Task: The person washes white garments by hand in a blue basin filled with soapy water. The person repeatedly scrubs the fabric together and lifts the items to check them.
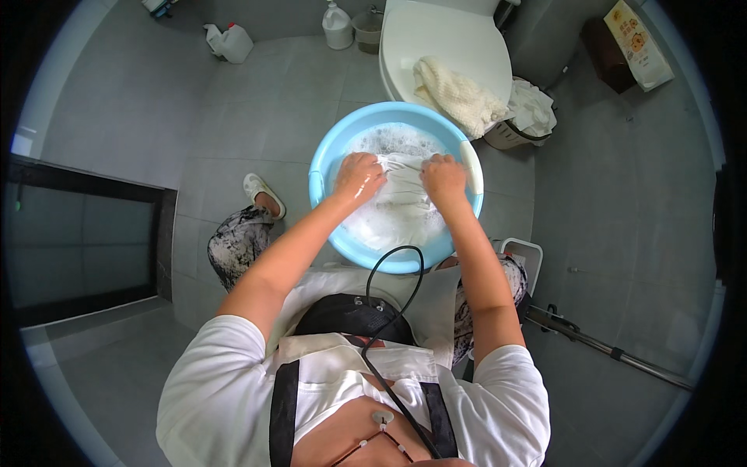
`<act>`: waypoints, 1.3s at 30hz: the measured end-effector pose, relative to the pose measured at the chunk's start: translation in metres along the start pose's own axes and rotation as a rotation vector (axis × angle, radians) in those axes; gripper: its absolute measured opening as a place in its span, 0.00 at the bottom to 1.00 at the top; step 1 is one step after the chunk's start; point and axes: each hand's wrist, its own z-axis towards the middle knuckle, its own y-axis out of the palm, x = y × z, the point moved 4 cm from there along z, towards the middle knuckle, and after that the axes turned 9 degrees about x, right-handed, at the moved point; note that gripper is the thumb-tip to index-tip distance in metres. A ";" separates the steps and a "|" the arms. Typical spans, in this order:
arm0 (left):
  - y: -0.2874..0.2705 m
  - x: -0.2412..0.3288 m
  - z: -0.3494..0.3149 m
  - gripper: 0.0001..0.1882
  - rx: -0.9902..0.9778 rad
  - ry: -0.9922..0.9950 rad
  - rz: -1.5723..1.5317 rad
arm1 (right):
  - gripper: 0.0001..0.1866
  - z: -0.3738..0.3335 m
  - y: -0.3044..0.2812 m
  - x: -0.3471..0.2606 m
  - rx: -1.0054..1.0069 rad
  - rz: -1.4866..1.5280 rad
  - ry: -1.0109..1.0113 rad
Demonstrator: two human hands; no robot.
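Note:
A light blue plastic basin (pixel 318 167) stands on the floor in front of me, holding sudsy water. White wet cloth (pixel 405 191) lies in the suds, its folds running between my two hands. My left hand (pixel 360 177) is closed on the cloth's left part, with foam on the wrist. On the right side, close to the basin's wall, my right hand (pixel 444 178) grips the cloth with curled fingers. The cloth's lower part blends into the foam, so its full shape is hidden.
Beyond the basin is a white toilet (pixel 443 39) with a cream towel (pixel 459 97) on its lid. A waste bin (pixel 510 136) stands to its right. White jugs (pixel 231 43) and a pump bottle (pixel 338 27) stand at the back. A black cable (pixel 366 354) hangs before me.

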 end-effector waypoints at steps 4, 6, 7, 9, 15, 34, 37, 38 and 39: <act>0.019 0.011 -0.001 0.25 -0.093 -0.124 0.192 | 0.19 -0.013 0.016 -0.012 0.067 -0.097 -0.009; 0.027 0.012 -0.003 0.30 -0.287 -0.198 0.261 | 0.23 -0.012 0.023 -0.008 -0.157 -0.014 0.101; 0.030 0.011 -0.005 0.29 -0.321 -0.217 0.251 | 0.24 -0.012 0.026 -0.007 -0.269 0.028 0.156; 0.043 0.006 -0.013 0.28 -0.387 -0.251 0.232 | 0.24 -0.011 0.036 -0.007 -0.433 0.047 0.160; 0.077 -0.005 -0.022 0.14 -0.727 -0.159 0.326 | 0.16 -0.010 0.071 0.001 -0.601 -0.049 0.102; 0.008 -0.007 0.006 0.33 -0.213 -0.731 -0.903 | 0.14 0.012 -0.036 -0.008 -0.156 2.123 0.588; 0.014 -0.017 0.000 0.32 -0.020 -0.931 -1.286 | 0.15 0.018 -0.031 0.009 -0.020 2.291 0.617; 0.007 -0.012 0.000 0.31 0.058 -0.937 -1.363 | 0.14 0.019 -0.028 0.014 0.044 2.291 0.683; -0.002 -0.005 0.001 0.30 0.138 -0.946 -1.438 | 0.14 0.018 -0.019 0.019 0.115 2.250 0.790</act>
